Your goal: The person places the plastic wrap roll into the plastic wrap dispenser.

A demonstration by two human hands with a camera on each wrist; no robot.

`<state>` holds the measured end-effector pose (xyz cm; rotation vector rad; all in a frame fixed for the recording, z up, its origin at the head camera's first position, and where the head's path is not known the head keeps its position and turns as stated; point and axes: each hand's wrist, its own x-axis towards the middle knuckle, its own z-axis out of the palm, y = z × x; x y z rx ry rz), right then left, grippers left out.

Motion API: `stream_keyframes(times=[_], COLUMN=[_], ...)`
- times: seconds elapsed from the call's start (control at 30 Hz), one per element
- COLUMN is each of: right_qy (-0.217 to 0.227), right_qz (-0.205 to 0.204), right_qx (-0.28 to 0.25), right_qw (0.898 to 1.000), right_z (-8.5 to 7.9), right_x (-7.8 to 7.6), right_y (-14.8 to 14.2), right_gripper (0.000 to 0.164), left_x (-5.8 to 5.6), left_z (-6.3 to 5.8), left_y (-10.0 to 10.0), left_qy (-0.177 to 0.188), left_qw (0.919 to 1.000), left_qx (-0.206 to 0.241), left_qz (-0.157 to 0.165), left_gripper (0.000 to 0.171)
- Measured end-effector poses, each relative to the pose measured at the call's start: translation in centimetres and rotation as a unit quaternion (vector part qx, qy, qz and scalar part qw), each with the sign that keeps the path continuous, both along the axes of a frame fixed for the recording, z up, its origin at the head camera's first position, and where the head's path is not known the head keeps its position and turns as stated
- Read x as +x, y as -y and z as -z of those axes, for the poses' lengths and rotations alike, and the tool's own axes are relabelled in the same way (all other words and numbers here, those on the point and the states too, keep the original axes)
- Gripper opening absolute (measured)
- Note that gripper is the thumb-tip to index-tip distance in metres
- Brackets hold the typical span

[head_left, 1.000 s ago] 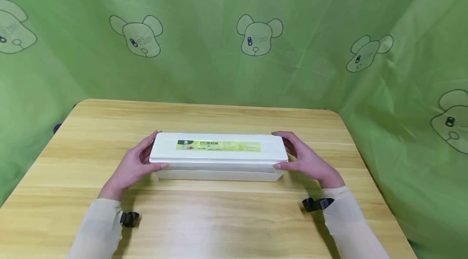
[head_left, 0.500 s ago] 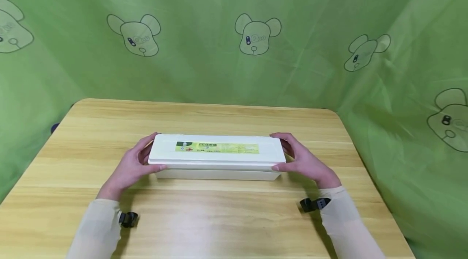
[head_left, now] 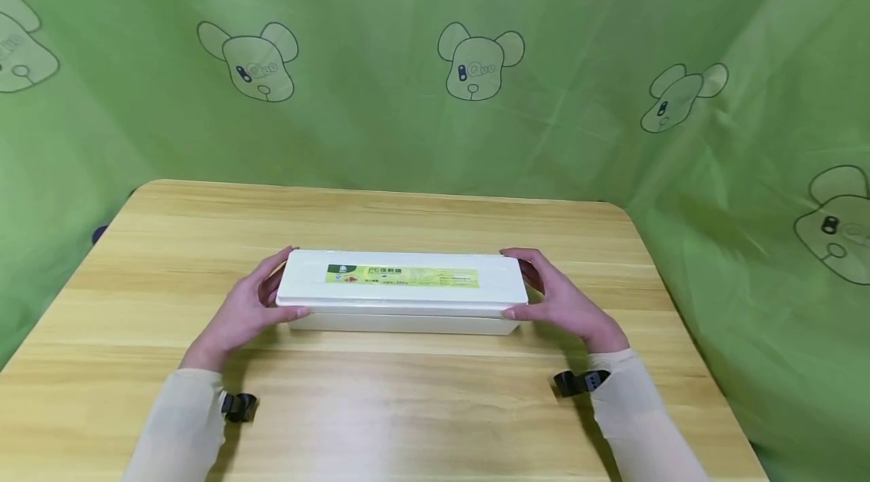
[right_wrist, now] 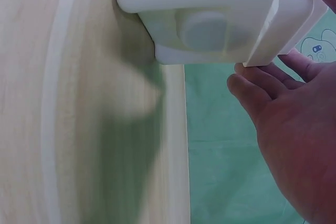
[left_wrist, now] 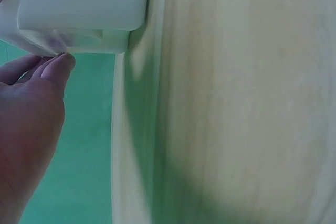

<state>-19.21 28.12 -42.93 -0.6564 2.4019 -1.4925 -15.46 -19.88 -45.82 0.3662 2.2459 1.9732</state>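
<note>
A long white plastic cling film box (head_left: 394,323) lies across the middle of the table, its lid (head_left: 306,282) on top bearing a yellow-green label (head_left: 421,276). My left hand (head_left: 241,308) grips the left end, thumb along the front edge of the lid and fingers behind. At the other end my right hand (head_left: 571,304) holds the box the same way. The left wrist view shows fingertips (left_wrist: 60,66) touching the box (left_wrist: 84,3) from behind. In the right wrist view a pale round shape (right_wrist: 205,31) shows in the end wall. The box's contents are hidden.
The wood-grain table (head_left: 381,406) extends around the box on all sides. A green curtain (head_left: 367,134) with printed bear heads hangs behind and along both sides. Black wrist straps (head_left: 239,407) sit on both sleeved arms.
The lid has come down slightly at the front, and the gap between it and the base has narrowed. Both hands keep their hold; the view has shifted a little.
</note>
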Motion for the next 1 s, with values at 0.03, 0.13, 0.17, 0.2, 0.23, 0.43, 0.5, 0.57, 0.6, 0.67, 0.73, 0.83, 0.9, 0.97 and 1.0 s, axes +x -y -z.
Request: stream_keyframes(times=[0.03, 0.13, 0.17, 0.2, 0.23, 0.43, 0.5, 0.57, 0.6, 0.67, 0.73, 0.83, 0.9, 0.97, 1.0], right_qy=[0.000, 0.000, 0.000, 0.000, 0.000, 0.010, 0.014, 0.016, 0.017, 0.016, 0.014, 0.005, 0.000, -0.004, -0.009], right_qz=[0.002, 0.004, 0.004, 0.004, 0.003, -0.011, -0.014, -0.015, -0.014, -0.015, -0.020, -0.032, -0.037, -0.038, -0.039], right_qx=[0.000, -0.001, -0.001, 0.000, 0.001, 0.001, 0.000, -0.002, -0.001, 0.001, 0.003, 0.013, 0.027, 0.050, 0.064], right_qw=[1.000, 1.000, 1.000, 1.000, 1.000, 1.000, 1.000, 1.000, 1.000, 1.000, 1.000, 0.999, 0.999, 0.998, 0.997], right_z=[0.00, -0.03, -0.04, -0.05, -0.04, 0.13, 0.21, 0.26, 0.27, 0.29, 0.29, 0.38, 0.41, 0.42, 0.39], right_x=[0.02, 0.06, 0.06, 0.04, 0.02, -0.14, -0.14, -0.11, -0.07, -0.02, 0.02, 0.13, 0.25, 0.42, 0.51], right_y=[0.03, 0.08, 0.08, 0.09, 0.07, -0.08, -0.13, -0.14, -0.14, -0.13, -0.10, -0.22, -0.33, -0.45, -0.45], right_gripper=[0.089, 0.090, 0.090, 0.090, 0.090, 0.087, 0.086, 0.086, 0.086, 0.086, 0.087, 0.094, 0.102, 0.108, 0.111], left_x=[0.02, 0.08, 0.08, 0.08, 0.09, 0.04, 0.05, 0.07, 0.09, 0.15, 0.21, 0.31, 0.31, 0.26, 0.23], left_z=[0.02, -0.02, -0.03, -0.04, -0.04, 0.20, 0.24, 0.29, 0.30, 0.31, 0.33, 0.31, 0.27, 0.24, 0.22], left_y=[0.00, 0.01, 0.00, 0.00, 0.01, 0.15, 0.16, 0.19, 0.22, 0.28, 0.39, 0.56, 0.63, 0.64, 0.62], left_qy=[0.001, 0.003, 0.004, 0.004, 0.002, 0.003, 0.006, 0.009, 0.010, 0.008, 0.001, -0.013, -0.025, -0.036, -0.040], left_qw=[1.0000, 1.0000, 1.0000, 1.0000, 1.0000, 0.9997, 0.9994, 0.9992, 0.9992, 0.9988, 0.9981, 0.9961, 0.9944, 0.9931, 0.9925], left_qx=[0.000, -0.001, -0.001, -0.002, -0.004, -0.024, -0.032, -0.037, -0.037, -0.047, -0.061, -0.087, -0.101, -0.109, -0.112], left_qz=[0.000, -0.001, -0.002, -0.003, -0.003, -0.008, -0.010, -0.012, -0.012, -0.009, -0.004, 0.008, 0.017, 0.026, 0.028], left_gripper=[0.106, 0.105, 0.104, 0.104, 0.103, 0.103, 0.103, 0.104, 0.104, 0.105, 0.106, 0.111, 0.113, 0.113, 0.112])
